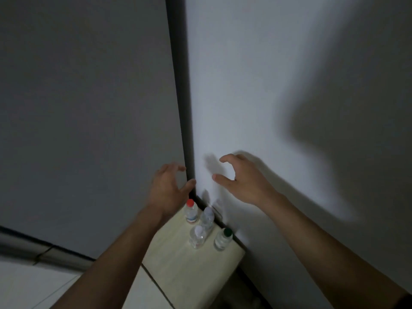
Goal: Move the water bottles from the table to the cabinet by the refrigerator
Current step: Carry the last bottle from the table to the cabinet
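Four bottles (201, 224) stand upright on the pale wooden surface (189, 268), close to the wall (256, 85). Above them, the left hand (167, 190) and right hand (240, 181) hover with fingers loosely curled, holding nothing.

Four clear water bottles (201, 224) upright, clustered on pale cabinet top (178, 259).

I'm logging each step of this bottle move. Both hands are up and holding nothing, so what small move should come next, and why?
Probably draw both hands back and turn away. The left hand and right hand hold nothing, and four bottles, including the red-capped bottle and green-capped bottle, already stand upright on the cabinet top.
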Available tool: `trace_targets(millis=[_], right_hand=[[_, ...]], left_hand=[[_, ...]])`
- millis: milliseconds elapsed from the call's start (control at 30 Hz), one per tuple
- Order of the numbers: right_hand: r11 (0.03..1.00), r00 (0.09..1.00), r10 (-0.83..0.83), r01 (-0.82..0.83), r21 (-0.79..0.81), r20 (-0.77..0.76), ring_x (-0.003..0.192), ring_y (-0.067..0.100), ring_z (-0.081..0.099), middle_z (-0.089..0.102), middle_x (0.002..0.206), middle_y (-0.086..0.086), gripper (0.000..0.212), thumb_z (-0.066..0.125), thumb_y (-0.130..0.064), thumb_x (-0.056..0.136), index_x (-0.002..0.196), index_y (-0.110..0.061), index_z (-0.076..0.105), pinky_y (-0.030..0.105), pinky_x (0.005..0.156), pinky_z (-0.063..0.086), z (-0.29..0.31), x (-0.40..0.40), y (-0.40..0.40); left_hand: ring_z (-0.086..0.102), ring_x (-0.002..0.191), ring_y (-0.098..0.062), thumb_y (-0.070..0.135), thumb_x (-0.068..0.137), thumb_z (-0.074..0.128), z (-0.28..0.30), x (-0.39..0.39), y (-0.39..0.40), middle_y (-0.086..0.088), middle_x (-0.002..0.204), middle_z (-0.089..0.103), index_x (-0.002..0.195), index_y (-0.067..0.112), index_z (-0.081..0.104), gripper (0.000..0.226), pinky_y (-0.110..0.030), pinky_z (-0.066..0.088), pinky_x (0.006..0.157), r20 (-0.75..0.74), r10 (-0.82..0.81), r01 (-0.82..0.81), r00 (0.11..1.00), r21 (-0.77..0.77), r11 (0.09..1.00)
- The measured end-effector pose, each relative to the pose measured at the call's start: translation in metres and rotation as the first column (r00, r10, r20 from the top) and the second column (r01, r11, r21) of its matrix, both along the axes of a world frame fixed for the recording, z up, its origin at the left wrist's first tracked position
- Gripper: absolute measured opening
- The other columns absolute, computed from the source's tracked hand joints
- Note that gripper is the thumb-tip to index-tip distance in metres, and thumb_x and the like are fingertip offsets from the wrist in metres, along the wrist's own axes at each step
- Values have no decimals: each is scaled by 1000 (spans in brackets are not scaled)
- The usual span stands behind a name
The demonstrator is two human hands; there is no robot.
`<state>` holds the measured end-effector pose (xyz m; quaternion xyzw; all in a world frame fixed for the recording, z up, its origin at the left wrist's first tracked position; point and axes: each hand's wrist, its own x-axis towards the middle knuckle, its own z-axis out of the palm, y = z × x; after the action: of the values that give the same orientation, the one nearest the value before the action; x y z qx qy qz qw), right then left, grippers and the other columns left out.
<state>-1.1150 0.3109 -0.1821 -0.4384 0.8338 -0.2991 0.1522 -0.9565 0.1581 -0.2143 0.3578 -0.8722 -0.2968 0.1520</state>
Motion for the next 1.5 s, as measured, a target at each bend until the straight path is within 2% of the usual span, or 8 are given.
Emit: trace_targets(millis=[267,567,700,800,933,1067,1233,1500], right_hand=[[997,1000,-10,12,-71,18,106,21,57,53,128,2,53,61,-52,88,132,-24,52,30,89,43,30,-3,8],[993,993,-76,67,-96,-95,110,7,53,59,125,-6,47,62,-50,90,129,-23,59,7,82,33,36,-2,40],[982,979,-171,161,-96,-113,116,16,58,62,122,-4,43,68,-43,89,121,-16,63,34,102,44,39,3,57],[955,955,-278,264,-133,-103,113,13,60,63,123,-3,40,72,-38,87,118,-14,65,38,102,46,42,15,69],[877,867,-478,481,-16,-143,119,12,54,56,136,-4,49,62,-51,90,132,-25,56,34,104,46,45,48,87],[774,757,-620,633,-4,-204,111,7,53,58,132,-2,49,62,-49,90,132,-25,56,15,90,38,54,98,108],[603,591,-780,798,2,-205,116,10,54,56,133,-4,50,60,-51,91,134,-27,53,19,89,39,71,173,151],[216,202,-956,975,-46,-213,93,10,57,53,137,-4,53,55,-56,91,136,-29,49,22,85,40,89,321,261]], left_hand=[[56,112,-19,43,90,67,43,11,14,-4,126,60,123,17,60,43,-31,46,92,50,13,-9,999,-68,998],[55,98,-16,44,90,67,48,-7,18,-5,119,61,118,17,60,39,-29,46,83,92,-117,123,989,-66,990],[56,94,-14,47,89,66,45,-28,16,-2,116,59,118,22,59,39,-27,44,80,57,-240,241,969,-20,970],[54,100,-12,54,87,65,37,-39,15,4,119,54,119,31,55,40,-30,49,86,43,-373,372,927,33,928],[52,107,-12,56,86,65,26,-51,17,6,122,54,120,34,53,43,-27,45,85,-14,-571,571,821,49,819],[51,113,-14,59,86,62,29,-51,33,5,127,53,125,32,52,49,-34,47,94,-38,-749,750,661,30,661],[53,115,-17,55,83,66,53,-35,77,3,123,56,122,29,57,47,-38,47,96,-98,-876,880,473,0,475],[50,116,-14,55,85,64,89,19,218,7,125,55,122,31,56,45,-29,41,89,-91,-991,993,101,-54,106]])
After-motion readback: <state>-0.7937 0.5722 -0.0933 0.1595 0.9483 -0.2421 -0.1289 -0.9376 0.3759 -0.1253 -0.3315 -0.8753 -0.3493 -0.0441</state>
